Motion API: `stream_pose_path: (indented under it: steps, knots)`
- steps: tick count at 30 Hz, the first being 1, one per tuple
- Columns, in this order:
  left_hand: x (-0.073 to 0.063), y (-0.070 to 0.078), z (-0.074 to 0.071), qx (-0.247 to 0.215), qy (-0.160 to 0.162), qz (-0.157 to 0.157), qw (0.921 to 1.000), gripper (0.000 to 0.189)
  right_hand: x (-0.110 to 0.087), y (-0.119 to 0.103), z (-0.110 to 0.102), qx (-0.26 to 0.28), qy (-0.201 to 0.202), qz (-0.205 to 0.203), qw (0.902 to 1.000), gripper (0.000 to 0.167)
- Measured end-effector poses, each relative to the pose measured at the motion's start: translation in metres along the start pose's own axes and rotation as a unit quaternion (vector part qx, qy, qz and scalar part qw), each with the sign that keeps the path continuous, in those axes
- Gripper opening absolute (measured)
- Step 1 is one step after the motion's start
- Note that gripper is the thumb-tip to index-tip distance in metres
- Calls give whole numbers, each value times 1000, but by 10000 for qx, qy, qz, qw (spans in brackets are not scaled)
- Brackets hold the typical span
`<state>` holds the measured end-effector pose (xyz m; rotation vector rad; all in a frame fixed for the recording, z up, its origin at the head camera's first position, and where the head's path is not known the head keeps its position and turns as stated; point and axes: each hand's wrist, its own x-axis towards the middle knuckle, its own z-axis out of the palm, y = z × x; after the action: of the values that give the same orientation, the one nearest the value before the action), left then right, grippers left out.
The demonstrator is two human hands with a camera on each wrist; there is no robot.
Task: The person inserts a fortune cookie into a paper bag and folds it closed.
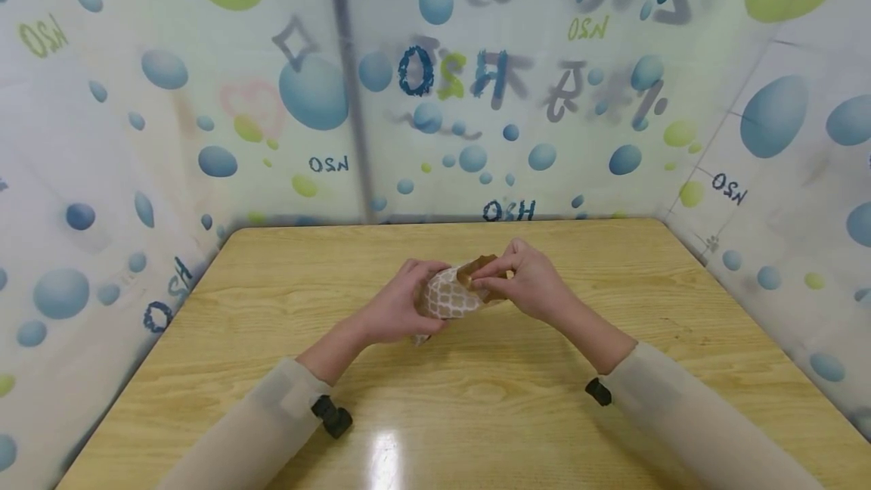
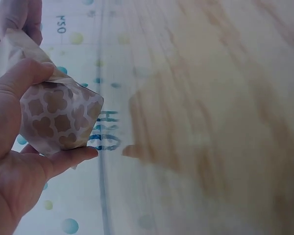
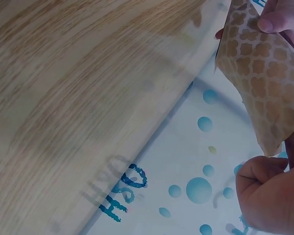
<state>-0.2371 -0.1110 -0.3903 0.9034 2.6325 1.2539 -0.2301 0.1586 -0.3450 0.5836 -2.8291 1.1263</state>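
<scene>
Hands at work on a patterned bag, as I follow them through the rig's cameras. The person's left hand (image 1: 391, 308) reaches in from the left and holds the body of a tan paper bag (image 1: 449, 297) printed with a white quatrefoil lattice, the fingers wrapped over its far side and the thumb along its near side. The right hand (image 1: 534, 286) comes from the opposite side and pinches the bag at its gaping mouth, thumb and forefinger drawn close together; whether the fingertips also hold something inside, I cannot tell. The bag is tilted between both hands, over the pale wood-grain table (image 1: 292, 263), about midway between the side edges and a little short of the far edge; I cannot tell whether its lower end touches the wood. Cream sleeves (image 1: 694, 407) cover the forearms, with a small black fitting (image 1: 332, 416) under each cuff. Beyond the table's far edge I see a white curtain (image 1: 388, 142) printed with blue and green ovals and reversed lettering. In the left wrist view, the bag blocks my sight of the right fingertips; in the right wrist view, it hides part of the left hand.
</scene>
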Motion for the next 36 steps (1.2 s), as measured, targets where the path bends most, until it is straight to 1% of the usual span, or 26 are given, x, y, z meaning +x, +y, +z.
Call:
stream_pose_path:
  steps: [5,9,14,16,18,20,22,24,26,28,31,33,36]
  knots:
    - [0,-3,1,-66,-27,-19,10000,86,0,-1,0,-63,-25,-33,10000,10]
    - [0,-4,1,-223,-55,-46,9997,85,2,-1,1,-75,-65,-11,10000,9]
    - [0,-5,3,-459,-120,-177,9987,83,2,0,1,-32,-130,5,9999,9]
    - [-1,-5,3,-538,-156,-251,9981,86,1,1,0,98,-125,8,9999,12]
    - [-1,-4,4,-573,-166,-302,9978,91,1,3,0,179,23,-27,9998,16]
    - [0,-4,4,-577,-94,-365,9976,96,0,5,-2,324,317,-111,9989,21]
    - [0,-4,4,-582,10,-447,9973,100,-1,7,-3,562,638,-150,9963,30]
    - [1,-3,5,-623,117,-562,9964,102,-2,9,-4,951,774,-138,9924,43]
    - [2,-1,6,-646,234,-688,9953,102,-3,11,-3,1416,630,-27,9879,59]
    - [4,1,8,-672,356,-796,9939,102,-5,13,1,1735,310,144,9842,75]
    - [7,6,15,-720,579,-886,9918,103,-6,14,9,1886,-125,174,9818,92]
    - [10,9,20,-796,724,-908,9900,103,-6,12,14,1900,-202,149,9815,96]
    - [12,14,26,-959,839,-861,9881,104,-5,8,18,1936,-119,87,9810,90]
